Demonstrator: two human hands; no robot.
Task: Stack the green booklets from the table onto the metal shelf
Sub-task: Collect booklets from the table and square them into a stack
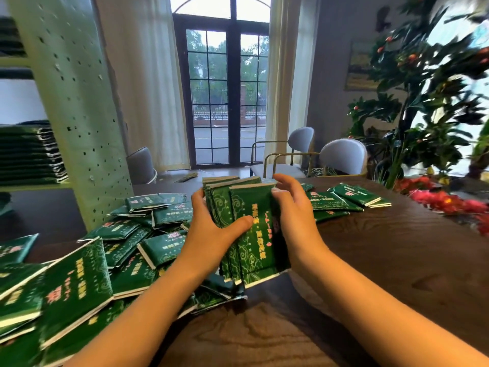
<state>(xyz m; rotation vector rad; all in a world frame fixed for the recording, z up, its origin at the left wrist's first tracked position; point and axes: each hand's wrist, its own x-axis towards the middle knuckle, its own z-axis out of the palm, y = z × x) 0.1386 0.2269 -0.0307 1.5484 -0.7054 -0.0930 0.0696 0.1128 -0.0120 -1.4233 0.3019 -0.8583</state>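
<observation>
Green glossy paper booklets (259, 247), in an uneven bundle, stand over the dark wooden table (397, 260), clamped between the left hand (211, 229) and right hand (293, 215). Thin, light and probably slippery, they likely want squeezing at both side edges.

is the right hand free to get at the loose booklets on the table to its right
Probably not yet: the right hand grips the upright bundle with the left hand. Nothing lies on the table between it and those booklets, so the way looks free once it lets go.
</observation>
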